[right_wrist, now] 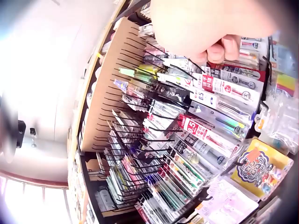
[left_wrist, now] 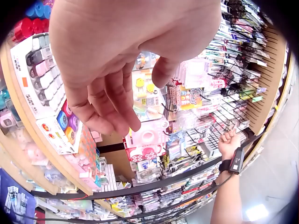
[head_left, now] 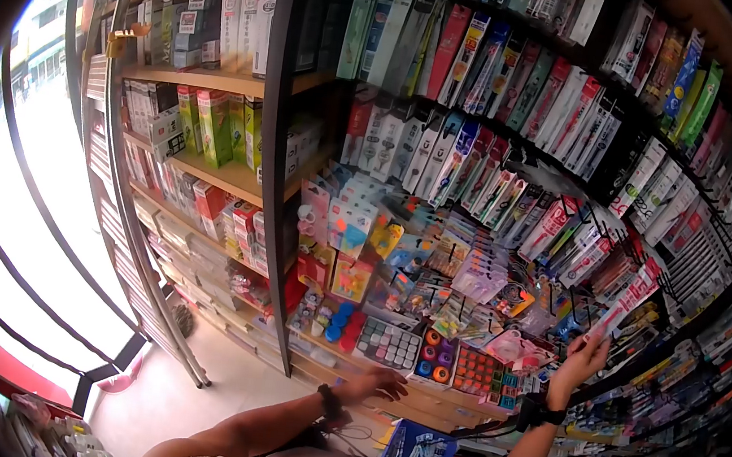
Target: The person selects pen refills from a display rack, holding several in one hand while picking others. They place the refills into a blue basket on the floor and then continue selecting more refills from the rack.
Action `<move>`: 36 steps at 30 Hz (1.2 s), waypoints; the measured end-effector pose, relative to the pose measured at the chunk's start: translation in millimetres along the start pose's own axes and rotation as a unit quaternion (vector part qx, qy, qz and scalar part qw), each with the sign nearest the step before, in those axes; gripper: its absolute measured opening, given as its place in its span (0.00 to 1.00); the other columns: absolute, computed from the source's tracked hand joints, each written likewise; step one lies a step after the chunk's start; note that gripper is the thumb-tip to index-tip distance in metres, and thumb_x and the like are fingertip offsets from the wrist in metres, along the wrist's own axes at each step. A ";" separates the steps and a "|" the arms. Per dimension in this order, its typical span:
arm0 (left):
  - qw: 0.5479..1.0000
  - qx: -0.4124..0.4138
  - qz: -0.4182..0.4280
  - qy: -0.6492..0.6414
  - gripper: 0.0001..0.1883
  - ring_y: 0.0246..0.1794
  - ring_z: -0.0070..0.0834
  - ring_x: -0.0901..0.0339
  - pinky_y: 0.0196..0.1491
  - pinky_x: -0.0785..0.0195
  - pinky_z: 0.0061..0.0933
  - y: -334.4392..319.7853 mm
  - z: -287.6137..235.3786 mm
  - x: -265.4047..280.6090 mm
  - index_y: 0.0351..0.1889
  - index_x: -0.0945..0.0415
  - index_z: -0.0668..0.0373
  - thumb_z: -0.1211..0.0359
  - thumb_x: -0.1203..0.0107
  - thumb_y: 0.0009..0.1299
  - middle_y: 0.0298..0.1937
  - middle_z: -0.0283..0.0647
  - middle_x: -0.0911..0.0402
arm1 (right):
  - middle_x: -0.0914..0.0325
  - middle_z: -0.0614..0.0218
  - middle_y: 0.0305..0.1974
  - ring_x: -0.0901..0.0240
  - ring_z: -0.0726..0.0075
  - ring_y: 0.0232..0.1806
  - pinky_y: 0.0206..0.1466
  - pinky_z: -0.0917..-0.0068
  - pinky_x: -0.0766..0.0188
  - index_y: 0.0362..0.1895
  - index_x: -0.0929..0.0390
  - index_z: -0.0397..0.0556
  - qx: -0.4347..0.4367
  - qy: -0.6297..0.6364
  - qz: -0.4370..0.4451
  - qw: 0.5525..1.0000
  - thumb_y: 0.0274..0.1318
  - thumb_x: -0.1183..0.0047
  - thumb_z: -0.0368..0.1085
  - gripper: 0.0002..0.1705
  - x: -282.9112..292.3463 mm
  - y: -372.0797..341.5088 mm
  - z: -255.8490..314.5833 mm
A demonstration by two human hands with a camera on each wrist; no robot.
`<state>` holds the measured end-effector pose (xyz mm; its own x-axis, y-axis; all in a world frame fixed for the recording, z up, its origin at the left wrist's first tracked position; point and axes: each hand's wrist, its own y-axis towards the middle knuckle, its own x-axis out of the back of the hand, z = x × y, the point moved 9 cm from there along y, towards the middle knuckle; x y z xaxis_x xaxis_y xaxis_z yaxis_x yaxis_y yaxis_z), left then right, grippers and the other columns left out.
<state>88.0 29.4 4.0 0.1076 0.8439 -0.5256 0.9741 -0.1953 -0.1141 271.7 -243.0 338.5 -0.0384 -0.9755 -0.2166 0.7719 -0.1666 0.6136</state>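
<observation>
In the head view my right hand (head_left: 581, 366) pinches the lower end of a red-and-white pen pack (head_left: 634, 293) in front of the hanging racks. The right wrist view shows that hand (right_wrist: 210, 28) from close by, its fingers curled, over rows of hanging pen packs (right_wrist: 229, 88); what lies between its fingertips is hidden there. My left hand (head_left: 373, 386) hovers palm down before the lower shelf, holding nothing. Its fingers hang loosely bent in the left wrist view (left_wrist: 126, 60), in front of pink packs (left_wrist: 147, 135) and beside a tray of small grey-and-white items (left_wrist: 39, 70).
Boxes stand on wooden shelves (head_left: 193, 80) to the left, behind a black upright post (head_left: 276, 128). Long black hooks carry packs across the rack. A blue packet (head_left: 420, 449) is low in front of the body. Glass and a metal handle are at the far left.
</observation>
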 end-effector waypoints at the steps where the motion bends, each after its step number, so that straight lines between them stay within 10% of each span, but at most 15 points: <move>1: 1.000 0.000 0.001 0.006 0.20 0.53 0.28 0.23 0.59 0.30 0.35 0.2 2.0 0.5 0.60 0.27 0.60 0.57 0.54 0.78 0.53 0.40 0.20 | 0.39 0.76 0.16 0.45 0.85 0.14 0.18 0.81 0.51 0.39 0.29 0.45 0.000 -0.001 0.001 1.000 0.74 0.58 0.43 0.15 2.0 -0.8 -0.3; 4: 1.000 -0.011 0.011 0.013 0.22 0.54 0.29 0.23 0.60 0.30 0.35 -4.2 -2.1 -5.0 0.61 0.28 0.60 0.55 0.55 0.78 0.54 0.41 0.21 | 0.36 0.74 0.19 0.44 0.81 0.17 0.21 0.79 0.47 0.45 0.27 0.44 -0.074 -0.164 0.345 0.921 0.74 0.57 0.44 0.15 -55.8 -27.2 -0.4; 11: 1.000 -0.009 0.000 -0.018 0.22 0.48 0.31 0.20 0.56 0.28 0.32 -4.5 -0.3 -6.1 0.58 0.28 0.64 0.55 0.55 0.79 0.51 0.45 0.19 | 0.43 0.79 0.17 0.51 0.83 0.15 0.19 0.78 0.56 0.31 0.33 0.50 -0.021 0.027 0.022 0.999 0.74 0.57 0.45 0.17 -3.9 -8.8 12.8; 16: 1.000 0.009 -0.001 -0.013 0.20 0.48 0.32 0.21 0.56 0.28 0.33 -5.8 -1.4 -13.4 0.57 0.27 0.64 0.57 0.54 0.78 0.50 0.46 0.19 | 0.40 0.78 0.16 0.44 0.83 0.15 0.19 0.77 0.48 0.43 0.26 0.46 -0.092 -0.192 0.444 0.870 0.73 0.54 0.43 0.13 -53.0 -49.8 -8.7; 19: 0.998 -0.018 0.062 0.003 0.22 0.55 0.27 0.23 0.59 0.31 0.32 -2.7 4.3 -11.3 0.62 0.28 0.59 0.55 0.56 0.79 0.58 0.36 0.21 | 0.36 0.75 0.17 0.41 0.83 0.16 0.20 0.80 0.47 0.33 0.31 0.46 -0.053 -0.053 0.163 0.984 0.73 0.56 0.43 0.16 -26.0 -22.5 24.0; 23: 0.993 -0.055 0.062 0.088 0.22 0.56 0.29 0.23 0.58 0.31 0.33 -7.8 -0.3 -16.1 0.63 0.28 0.60 0.56 0.57 0.79 0.58 0.38 0.21 | 0.35 0.77 0.21 0.41 0.84 0.19 0.21 0.81 0.45 0.39 0.28 0.46 -0.080 -0.044 -0.022 0.996 0.72 0.54 0.44 0.14 19.6 -11.5 -7.7; 25: 0.992 -0.047 0.060 0.097 0.22 0.55 0.30 0.22 0.58 0.31 0.33 -7.1 -4.1 -21.4 0.62 0.28 0.61 0.56 0.58 0.80 0.57 0.39 0.20 | 0.33 0.77 0.23 0.38 0.85 0.22 0.23 0.80 0.43 0.42 0.25 0.44 -0.075 -0.151 0.250 0.953 0.70 0.50 0.44 0.14 -21.3 -27.0 -5.6; 27: 0.998 -0.003 0.053 0.015 0.22 0.54 0.31 0.22 0.58 0.31 0.34 -5.2 2.1 -21.0 0.61 0.28 0.62 0.56 0.59 0.80 0.56 0.40 0.20 | 0.35 0.78 0.21 0.40 0.85 0.20 0.22 0.80 0.44 0.39 0.26 0.45 -0.157 -0.155 0.533 0.817 0.70 0.50 0.43 0.14 -58.6 -69.2 -6.6; 31: 0.999 -0.005 0.045 -0.010 0.22 0.53 0.31 0.21 0.58 0.30 0.35 -4.2 9.1 -17.6 0.60 0.26 0.62 0.56 0.60 0.80 0.55 0.40 0.19 | 0.36 0.79 0.19 0.42 0.85 0.18 0.21 0.80 0.47 0.37 0.26 0.45 -0.094 -0.129 0.272 0.949 0.70 0.51 0.42 0.14 -26.8 -35.9 -10.8; 33: 0.999 0.003 0.038 0.000 0.22 0.52 0.31 0.21 0.57 0.29 0.34 -4.6 8.4 -19.7 0.60 0.26 0.62 0.57 0.60 0.80 0.54 0.40 0.19 | 0.35 0.79 0.20 0.41 0.85 0.18 0.20 0.80 0.47 0.35 0.27 0.45 -0.060 0.102 0.006 0.993 0.70 0.50 0.42 0.14 20.1 -14.0 -11.0; 35: 0.999 0.012 0.031 0.012 0.21 0.52 0.32 0.20 0.57 0.29 0.34 -6.5 7.4 -21.6 0.59 0.26 0.62 0.57 0.59 0.80 0.54 0.40 0.18 | 0.31 0.78 0.20 0.37 0.86 0.20 0.23 0.81 0.44 0.40 0.27 0.42 -0.063 0.103 0.003 0.993 0.70 0.49 0.41 0.13 22.7 -18.3 -13.1; 36: 0.999 0.001 0.038 0.030 0.21 0.52 0.32 0.20 0.57 0.29 0.34 -7.4 5.1 -24.7 0.59 0.26 0.62 0.58 0.59 0.80 0.54 0.40 0.18 | 0.30 0.78 0.21 0.37 0.86 0.21 0.23 0.81 0.43 0.42 0.26 0.41 -0.058 -0.019 0.154 0.986 0.70 0.49 0.41 0.14 -7.4 -29.7 -4.6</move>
<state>77.1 7.5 13.6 0.1924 0.8556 -0.4805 0.9622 -0.2606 -0.0788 252.1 -230.2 318.4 0.1867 -0.9824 -0.0040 0.8183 0.1532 0.5540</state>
